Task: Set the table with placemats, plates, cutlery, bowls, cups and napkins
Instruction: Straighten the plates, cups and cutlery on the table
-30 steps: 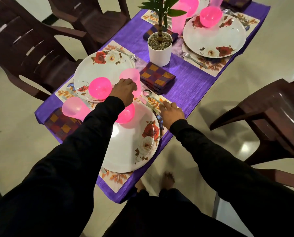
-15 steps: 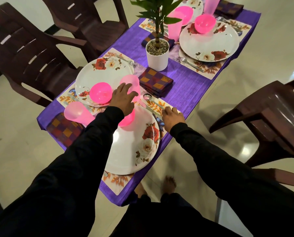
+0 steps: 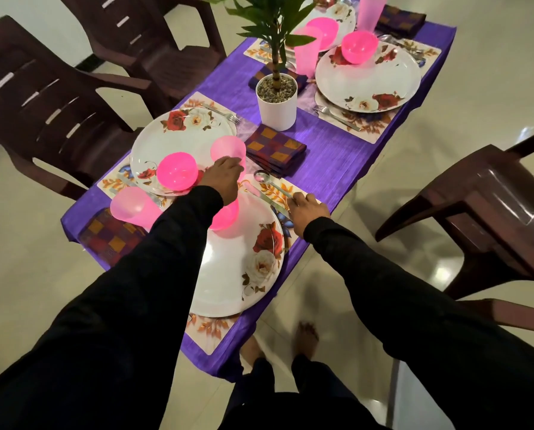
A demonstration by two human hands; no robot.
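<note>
fingers of our left hand (image 3: 223, 178) curl around the pink cup (image 3: 228, 150), standing past the near plate (image 3: 240, 265) on the purple surface (image 3: 330, 156). right of it, our right hand (image 3: 309, 209) pinches the spoon (image 3: 273, 185) handle on the placemat (image 3: 276, 193).

We see a worktop under a purple cloth (image 3: 337, 156); directly on it lie floral placemats (image 3: 211, 333), folded checked napkins (image 3: 275, 148) and a white plant pot (image 3: 276, 102) at centre.
</note>
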